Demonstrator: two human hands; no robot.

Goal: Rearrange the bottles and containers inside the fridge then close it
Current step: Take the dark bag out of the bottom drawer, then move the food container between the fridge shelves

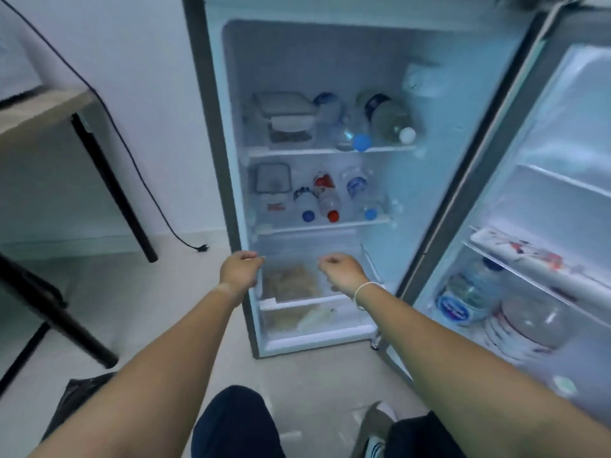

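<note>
Both hands empty, loosely curled: left hand (240, 268), right hand (342, 270); red-capped bottle (327, 197) lies just above and between them, cap toward them, right hand slightly nearer.

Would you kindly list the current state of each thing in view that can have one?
Fridge door: open.
Red-capped bottle: lying down, capped.
Top-shelf container: lidded.
Crisper drawer: pulled out a little.
Left hand: empty, loosely curled.
Right hand: empty, loosely curled.
</note>
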